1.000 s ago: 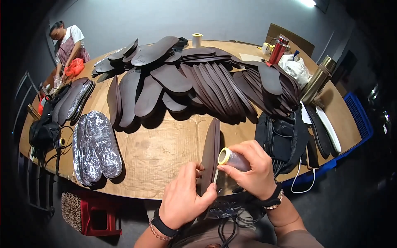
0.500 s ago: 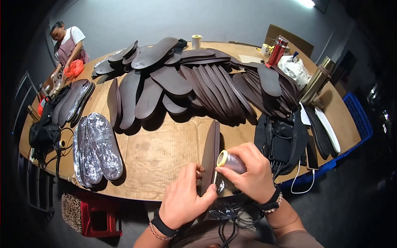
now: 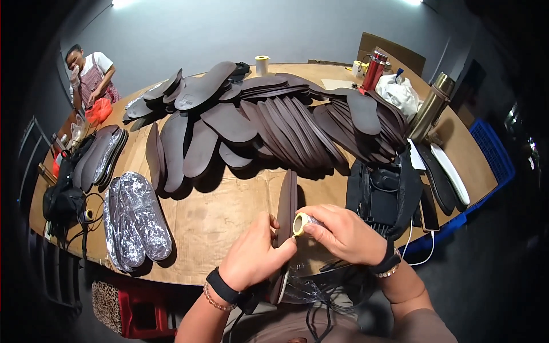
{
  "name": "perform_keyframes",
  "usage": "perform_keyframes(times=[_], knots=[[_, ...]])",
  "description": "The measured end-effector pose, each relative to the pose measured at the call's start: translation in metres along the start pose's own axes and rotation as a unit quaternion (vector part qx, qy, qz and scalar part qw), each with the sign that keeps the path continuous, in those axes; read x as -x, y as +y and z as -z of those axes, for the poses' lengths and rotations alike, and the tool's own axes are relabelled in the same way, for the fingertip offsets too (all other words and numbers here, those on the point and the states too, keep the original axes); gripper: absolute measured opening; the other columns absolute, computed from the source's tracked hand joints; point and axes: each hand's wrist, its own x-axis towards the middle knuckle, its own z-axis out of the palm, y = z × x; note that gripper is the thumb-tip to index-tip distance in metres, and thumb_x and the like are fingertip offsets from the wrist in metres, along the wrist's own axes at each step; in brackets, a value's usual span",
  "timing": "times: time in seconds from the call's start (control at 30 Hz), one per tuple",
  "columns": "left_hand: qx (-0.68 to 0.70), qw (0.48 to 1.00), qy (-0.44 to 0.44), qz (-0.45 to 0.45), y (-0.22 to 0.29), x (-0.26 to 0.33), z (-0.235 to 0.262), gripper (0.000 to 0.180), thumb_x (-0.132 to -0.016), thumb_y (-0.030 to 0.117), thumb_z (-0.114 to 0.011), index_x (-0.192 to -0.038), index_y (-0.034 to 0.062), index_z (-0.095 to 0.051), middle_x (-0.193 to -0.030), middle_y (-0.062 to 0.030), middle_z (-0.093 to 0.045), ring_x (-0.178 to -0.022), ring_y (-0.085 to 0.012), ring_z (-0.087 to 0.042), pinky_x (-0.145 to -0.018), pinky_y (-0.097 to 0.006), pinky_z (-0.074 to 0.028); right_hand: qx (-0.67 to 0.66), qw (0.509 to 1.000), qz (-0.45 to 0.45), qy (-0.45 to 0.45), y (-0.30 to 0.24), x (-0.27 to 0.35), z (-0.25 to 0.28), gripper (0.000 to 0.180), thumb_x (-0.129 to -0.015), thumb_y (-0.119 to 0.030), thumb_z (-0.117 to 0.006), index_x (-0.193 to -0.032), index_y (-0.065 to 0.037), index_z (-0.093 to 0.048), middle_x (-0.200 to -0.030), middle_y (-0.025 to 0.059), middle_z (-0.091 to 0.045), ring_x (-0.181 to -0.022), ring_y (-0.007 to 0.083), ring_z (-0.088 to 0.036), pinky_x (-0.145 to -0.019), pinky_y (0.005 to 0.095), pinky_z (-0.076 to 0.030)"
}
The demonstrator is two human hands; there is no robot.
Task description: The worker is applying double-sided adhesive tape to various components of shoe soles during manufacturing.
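My left hand [image 3: 255,254] grips a dark brown shoe insole [image 3: 287,201] that stands on edge at the near side of the wooden table [image 3: 229,208]. My right hand [image 3: 342,233] is closed around a small roll of clear tape [image 3: 301,223], held against the insole's right face. A loose sheet of clear film [image 3: 306,283] hangs below both hands. A wristband is on my left wrist and a dark watch on my right.
Many dark brown insoles [image 3: 274,117] are fanned across the table's middle. Silver foil-covered insoles [image 3: 137,220] lie at left, a black bag [image 3: 384,191] at right, bottles [image 3: 430,107] behind it. Another person [image 3: 88,77] stands at the far left.
My right hand has brought the tape roll slightly lower and closer to the insole's edge. My left hand keeps its hold on the upright insole.
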Motion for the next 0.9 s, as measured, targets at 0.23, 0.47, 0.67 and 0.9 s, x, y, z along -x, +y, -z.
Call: perform_keyframes(times=[0.23,0.47,0.67,0.9], knots=[[-0.031,0.999,0.031,-0.009,-0.004,0.003,-0.009,0.055,-0.085,0.042,-0.073,-0.115,-0.0015,-0.054,-0.101,-0.0252,-0.069,-0.093,-0.0431,-0.069,-0.084,-0.048,-0.054,-0.103,0.985,-0.053,-0.127,0.007,-0.014,0.018,0.035,-0.095,-0.029,-0.077,-0.112,0.0,-0.067,-0.094,0.0189,-0.071,-0.086,0.0375,-0.07,-0.078,0.0398,-0.055],[-0.028,0.999,0.035,-0.015,-0.003,0.006,-0.01,0.046,-0.09,0.03,-0.073,-0.118,-0.0008,-0.053,-0.095,-0.0164,-0.067,-0.082,-0.0269,-0.071,-0.076,-0.039,-0.056,0.024,0.992,-0.03,0.122,0.015,-0.011,-0.002,0.038,-0.078,-0.018,-0.092,-0.105,0.0,-0.073,-0.093,0.0132,-0.075,-0.082,0.0241,-0.075,-0.076,0.0324,-0.058],[-0.026,0.999,0.042,-0.013,-0.004,0.006,-0.01,0.046,-0.09,0.03,-0.073,-0.118,-0.0003,-0.053,-0.094,-0.0165,-0.067,-0.081,-0.028,-0.071,-0.075,-0.04,-0.056,0.084,0.983,-0.015,0.163,0.012,-0.01,-0.014,0.038,-0.077,-0.017,-0.091,-0.106,-0.002,-0.071,-0.096,0.0145,-0.073,-0.083,0.0319,-0.075,-0.075,0.0351,-0.058],[-0.039,0.998,0.046,-0.022,-0.005,0.006,-0.012,0.046,-0.09,0.03,-0.073,-0.117,-0.0002,-0.052,-0.092,-0.0173,-0.067,-0.081,-0.0303,-0.072,-0.075,-0.041,-0.056,0.136,0.979,-0.017,0.153,0.006,-0.009,-0.015,0.037,-0.079,-0.023,-0.086,-0.107,-0.007,-0.068,-0.097,0.011,-0.072,-0.088,0.033,-0.072,-0.076,0.0408,-0.057]])
